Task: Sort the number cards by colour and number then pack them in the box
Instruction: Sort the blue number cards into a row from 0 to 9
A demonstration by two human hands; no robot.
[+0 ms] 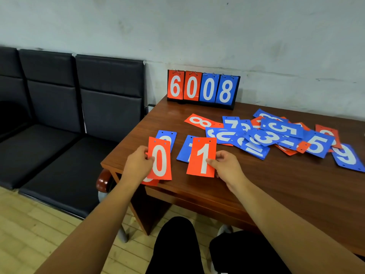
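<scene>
My left hand [139, 162] pinches a red 0 card [160, 159] by its left edge, with another red card [151, 181] peeking out under it. My right hand [227, 167] holds a red 1 card [202, 157] by its right edge. Both cards hover over the near left corner of the table. Under them lie a blue 0 card [167, 136] and a blue 1 card [184, 149]. A loose heap of red and blue number cards [276, 135] covers the table to the right. No box is in view.
A flip scoreboard [203, 89] reading 6008 stands at the back of the brown wooden table [256, 184] against the wall. Black padded seats [59, 115] stand to the left. My knees [177, 246] are below the table's front edge.
</scene>
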